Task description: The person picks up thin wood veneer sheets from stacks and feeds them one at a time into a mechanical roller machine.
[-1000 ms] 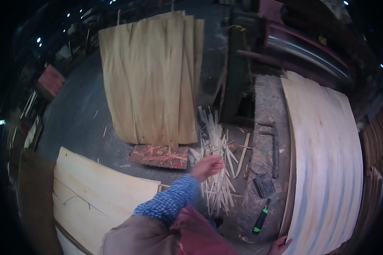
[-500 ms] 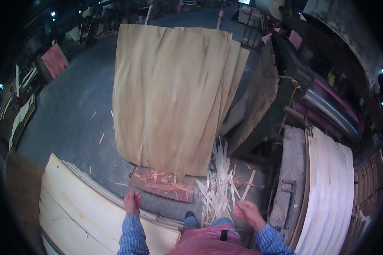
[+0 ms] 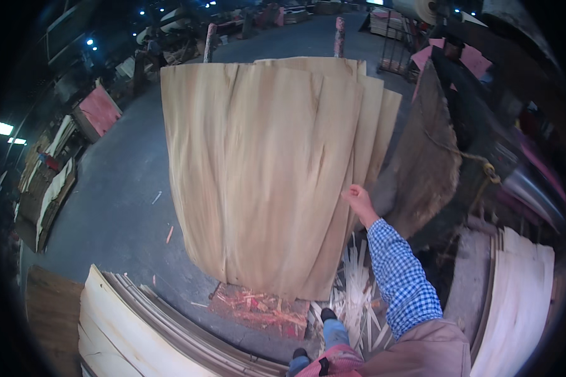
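Observation:
A stack of large tan wood veneer sheets (image 3: 270, 169) leans up in front of me, its right-hand sheets fanned out in overlapping layers. My right hand (image 3: 358, 200) is stretched forward at the stack's right edge, fingers curled closed and overlapping the sheet edges in the picture. Whether the fingers pinch a sheet there, I cannot make out. My left hand is out of view. Under the stack's lower edge lies a reddish board (image 3: 258, 312) strewn with wood scraps.
Pale veneer strips (image 3: 355, 295) litter the floor beside my feet. Pale sheets (image 3: 116, 327) are stacked at lower left, and another stack (image 3: 516, 301) stands at right. A rough brown slab (image 3: 427, 163) and machinery with a roller (image 3: 534, 195) flank the right side. Two posts (image 3: 339, 38) rise behind the stack.
My right hand has reached forward and up to the stack's right edge. My left hand has gone out of view. The view has shifted, and my body has turned and moved right.

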Available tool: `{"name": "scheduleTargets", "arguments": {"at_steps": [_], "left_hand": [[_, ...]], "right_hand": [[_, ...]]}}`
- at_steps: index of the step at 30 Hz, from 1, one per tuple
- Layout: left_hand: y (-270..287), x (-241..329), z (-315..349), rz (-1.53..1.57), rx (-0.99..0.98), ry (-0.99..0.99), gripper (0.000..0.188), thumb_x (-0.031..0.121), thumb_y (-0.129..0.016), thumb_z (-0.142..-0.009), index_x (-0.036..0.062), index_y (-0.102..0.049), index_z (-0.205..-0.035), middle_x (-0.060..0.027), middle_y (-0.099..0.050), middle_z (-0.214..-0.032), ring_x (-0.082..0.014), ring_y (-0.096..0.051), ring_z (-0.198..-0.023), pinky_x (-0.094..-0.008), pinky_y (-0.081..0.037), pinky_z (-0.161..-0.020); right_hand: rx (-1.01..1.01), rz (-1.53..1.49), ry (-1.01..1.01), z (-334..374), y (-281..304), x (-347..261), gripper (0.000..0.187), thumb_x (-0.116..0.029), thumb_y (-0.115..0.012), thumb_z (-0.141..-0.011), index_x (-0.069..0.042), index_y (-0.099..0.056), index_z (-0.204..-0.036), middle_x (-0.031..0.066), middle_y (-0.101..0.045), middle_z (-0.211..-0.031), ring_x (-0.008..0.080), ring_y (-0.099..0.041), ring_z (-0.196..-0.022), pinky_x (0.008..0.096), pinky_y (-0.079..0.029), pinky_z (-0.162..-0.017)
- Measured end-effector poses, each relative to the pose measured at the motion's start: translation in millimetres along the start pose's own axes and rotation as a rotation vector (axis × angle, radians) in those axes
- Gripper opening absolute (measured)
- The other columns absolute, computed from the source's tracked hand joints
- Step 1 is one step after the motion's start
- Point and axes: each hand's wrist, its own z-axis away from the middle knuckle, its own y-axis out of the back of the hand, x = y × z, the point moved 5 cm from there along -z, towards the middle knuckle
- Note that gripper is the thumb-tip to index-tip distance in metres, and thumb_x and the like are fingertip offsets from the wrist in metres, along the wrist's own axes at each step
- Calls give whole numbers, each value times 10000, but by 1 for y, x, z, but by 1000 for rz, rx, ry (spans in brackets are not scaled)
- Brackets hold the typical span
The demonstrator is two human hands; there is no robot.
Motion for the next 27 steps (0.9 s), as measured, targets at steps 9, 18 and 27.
{"name": "scheduleTargets", "arguments": {"at_steps": [9, 18, 27], "left_hand": [[-104, -56, 41, -19, -217, 161, 218, 298, -585, -936, 96, -591, -1016, -54, -626, -989, -198, -585, -824, -280, -471, -580], [-185, -45, 62, -251, -182, 150, 214, 252, -552, -942, 66, -582, -1045, -61, -626, -866, -171, -611, -726, -282, -472, -550], [-230, -33, 92, -375, -189, 124, 298, 305, -535, -941, 62, -570, -1110, -85, -658, -981, -183, -631, -743, -289, -521, -581]], "right_hand": [[-229, -273, -42, -65, -43, -63, 348, -181, -728, -800, 54, -658, -1048, 101, -685, -974, 161, -646, -851, 311, -528, -750], [-144, -303, 103, -148, 32, -65, 331, -193, -668, -877, 37, -617, -1109, 89, -666, -1023, 127, -619, -864, 275, -509, -755], [-138, -636, -101, -113, 26, -36, 396, -110, -655, -868, 26, -533, -1219, 110, -620, -1143, 191, -586, -1048, 333, -477, -909]]}}
